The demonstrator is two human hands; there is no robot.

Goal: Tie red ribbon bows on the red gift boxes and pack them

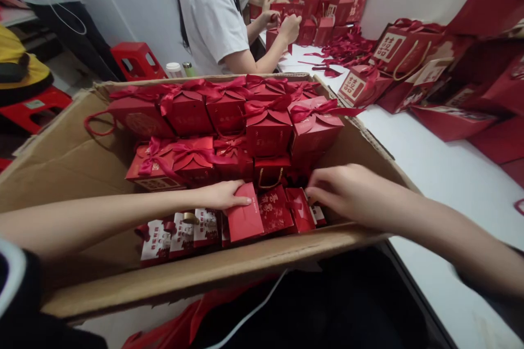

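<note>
- One left hand (225, 195), partly closed, holds a red box (246, 221).
- The right hand (341, 192) is curled by another red box (303, 217); I can't tell if it's gripping.

Here's the cardboard carton (245, 255), open-topped and packed with red gift boxes (269, 131), ribbon bows topping the back rows, and white-faced boxes (155, 240) lined up along its near wall. And over right, the white table (428, 174)! It carries a tangle of dark red ribbons (347, 46), red packages with white labels (388, 46), and a crowded cluster of boxes (323, 30) towards the far end.
</note>
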